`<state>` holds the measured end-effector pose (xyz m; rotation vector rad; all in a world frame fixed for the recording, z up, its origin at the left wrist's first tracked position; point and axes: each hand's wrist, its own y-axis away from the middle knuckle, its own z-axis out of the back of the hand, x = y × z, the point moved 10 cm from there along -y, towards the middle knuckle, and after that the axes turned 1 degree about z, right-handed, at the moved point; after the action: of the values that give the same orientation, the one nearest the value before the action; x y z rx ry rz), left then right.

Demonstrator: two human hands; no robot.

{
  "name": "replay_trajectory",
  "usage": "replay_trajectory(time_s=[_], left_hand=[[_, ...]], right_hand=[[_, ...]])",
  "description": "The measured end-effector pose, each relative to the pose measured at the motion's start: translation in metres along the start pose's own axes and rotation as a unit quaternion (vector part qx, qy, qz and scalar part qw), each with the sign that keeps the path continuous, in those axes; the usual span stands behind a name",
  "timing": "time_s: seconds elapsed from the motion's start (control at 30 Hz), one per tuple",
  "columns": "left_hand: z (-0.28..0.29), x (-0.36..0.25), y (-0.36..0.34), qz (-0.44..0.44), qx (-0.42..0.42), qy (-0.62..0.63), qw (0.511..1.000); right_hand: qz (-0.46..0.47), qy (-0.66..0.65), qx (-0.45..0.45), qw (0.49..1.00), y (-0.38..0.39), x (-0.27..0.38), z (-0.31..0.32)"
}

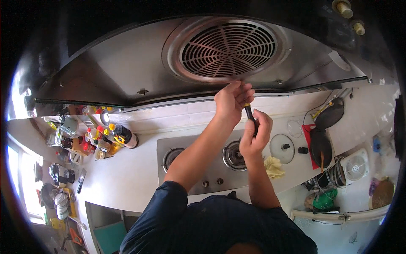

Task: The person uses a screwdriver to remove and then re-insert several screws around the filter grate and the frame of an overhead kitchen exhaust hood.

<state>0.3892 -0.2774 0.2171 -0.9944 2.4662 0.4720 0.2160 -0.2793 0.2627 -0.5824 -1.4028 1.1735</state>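
A screwdriver [248, 111] with a black handle and a yellow band near its upper end points up toward the range hood [139, 72]. My right hand [256, 134] is closed around the lower part of that handle. Just above, my left hand [230, 100] is raised with curled fingers at the lower rim of the hood's round vent grille [228, 53]. Those fingers are close to the screwdriver's upper end and hide its tip; what they pinch, if anything, is hidden. The grille sits in the hood's metal underside.
Below my arms lies a gas stove [196, 171] with two burners. Right of it are a glass lid [277, 153], a yellow cloth [274, 167] and a dark pan [321, 146]. Several bottles [103, 142] and a knife [81, 181] are on the left counter.
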Motion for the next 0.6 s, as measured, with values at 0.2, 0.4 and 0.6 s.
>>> replay_trajectory(time_s=[0.2,0.4,0.6], left_hand=[[0.002,0.004,-0.002,0.008,-0.008,0.006,1.0],[0.0,0.005,-0.007,0.014,0.015,0.012,1.0],[-0.001,0.003,-0.002,0.012,0.011,-0.009,1.0]], right_hand=[[0.014,0.037,-0.035,0.999,0.004,0.005,0.0],[-0.002,0.026,-0.038,0.999,0.001,0.003,0.002],[-0.007,0.018,-0.031,0.999,0.004,0.0,-0.001]])
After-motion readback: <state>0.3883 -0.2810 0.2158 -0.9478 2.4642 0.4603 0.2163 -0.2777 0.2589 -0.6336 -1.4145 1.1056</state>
